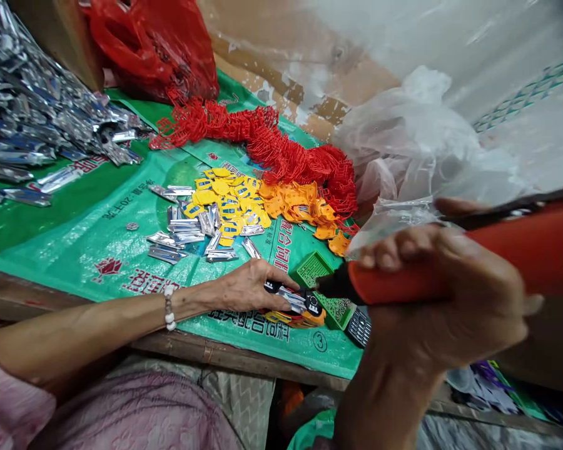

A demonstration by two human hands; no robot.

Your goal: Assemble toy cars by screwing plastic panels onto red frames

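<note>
My right hand (443,281) is closed around a red-handled power tool (473,256) whose black tip (328,287) points left toward a small part. My left hand (251,284) pinches that small black and silver part (298,301) and presses it down on the green woven sheet (75,231), beside a small green tray (316,272). Orange pieces lie under the part. A bead bracelet sits on my left wrist.
Yellow and orange plastic tags (263,203) and silver metal pieces (182,234) lie in heaps on the sheet. Red plastic frames (281,147) trail behind them from a red bag (154,44). Silver foil strips (32,119) pile at the left. Clear plastic bags (417,144) sit at the right.
</note>
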